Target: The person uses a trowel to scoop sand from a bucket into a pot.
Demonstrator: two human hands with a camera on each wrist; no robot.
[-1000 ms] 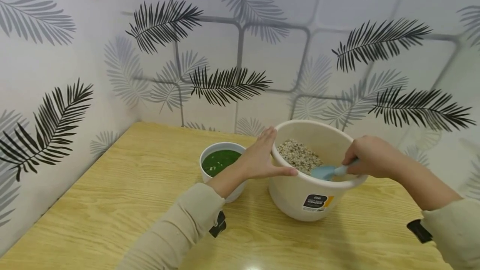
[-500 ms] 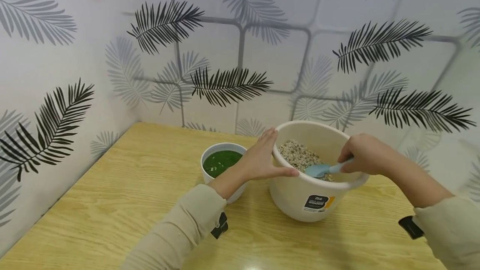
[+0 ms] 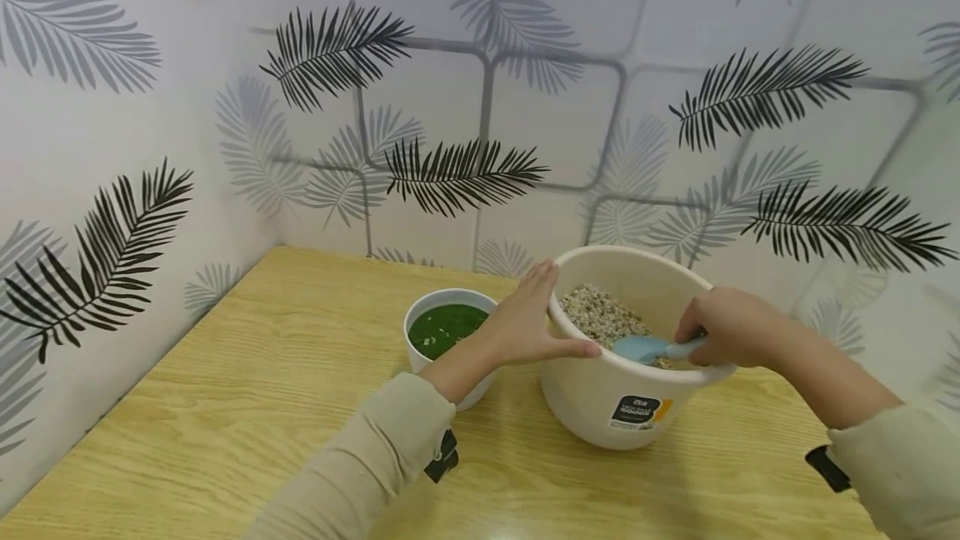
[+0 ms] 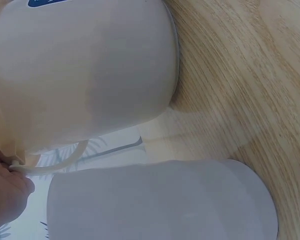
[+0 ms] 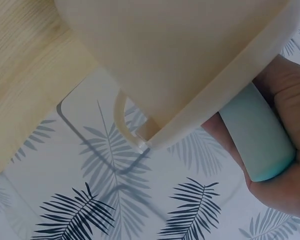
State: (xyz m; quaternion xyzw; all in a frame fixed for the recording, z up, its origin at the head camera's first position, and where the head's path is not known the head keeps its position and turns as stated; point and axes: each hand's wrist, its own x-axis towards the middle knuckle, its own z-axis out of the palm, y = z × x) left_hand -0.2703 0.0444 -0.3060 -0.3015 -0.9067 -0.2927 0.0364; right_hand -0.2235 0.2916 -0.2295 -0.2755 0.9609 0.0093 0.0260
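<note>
My right hand (image 3: 731,327) grips the handle of a light blue scoop (image 3: 637,348) inside a cream bucket (image 3: 600,419); the handle's blunt end shows in the right wrist view. The scoop's head rests over pale speckled grains (image 3: 600,312). At the bucket's left side, my left hand (image 3: 517,327) is spread against the rim, thumb straight along the front and fingers towards the back. In the left wrist view, part of that hand (image 4: 7,192) touches the rim near the bucket's loop handle (image 4: 60,164). Behind my left forearm stands a white bowl (image 3: 417,357) of green liquid (image 3: 442,330) with pale floating bits.
Bowl and bucket stand close together on a light wooden table (image 3: 247,390). A leaf-patterned wall (image 3: 450,90) rises directly behind the table, and another (image 3: 90,190) runs along its left side. A label (image 3: 637,412) faces forward on the bucket.
The scoop's head first shifted left across the grains in the bucket, then hardly moved. My right hand went a little left with it. My left hand has kept its place on the rim.
</note>
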